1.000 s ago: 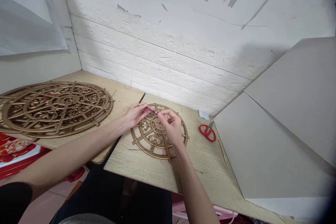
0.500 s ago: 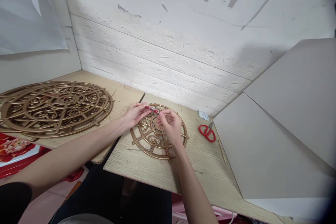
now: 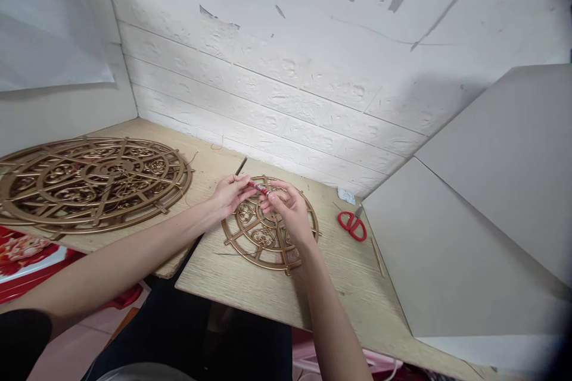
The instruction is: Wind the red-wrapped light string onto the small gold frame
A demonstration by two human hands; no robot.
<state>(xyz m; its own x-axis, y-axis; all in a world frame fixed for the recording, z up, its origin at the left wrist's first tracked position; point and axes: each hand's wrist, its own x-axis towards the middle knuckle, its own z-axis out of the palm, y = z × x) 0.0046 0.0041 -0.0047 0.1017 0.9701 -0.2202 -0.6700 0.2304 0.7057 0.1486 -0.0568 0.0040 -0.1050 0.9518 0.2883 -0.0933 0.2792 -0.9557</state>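
Between my two hands is a slim red and silver tube [image 3: 260, 189], held a little above a round gold-coloured openwork panel [image 3: 263, 238]. My left hand [image 3: 230, 195] pinches the tube's left end between thumb and fingers. At its right end, my right hand [image 3: 290, 209] has the thumb against it, with the index finger raised and the others curled behind. Lettering on the tube is too small to read. The panel lies flat on the wooden table, with scroll ornaments inside its rings, and my hands hide part of its upper half.
More gold openwork panels [image 3: 98, 184] lie stacked on the left board, with a thin yellow wire across them. Red-handled scissors [image 3: 352, 226] and a small pale blue packet [image 3: 346, 195] lie to the right. A white wall [image 3: 268, 95] and pale boards [image 3: 465, 250] enclose the table.
My right hand's fingers have shifted on the tube, with the index finger now lifted higher and spread more. The tube seems slightly turned. My left hand stays almost in place.
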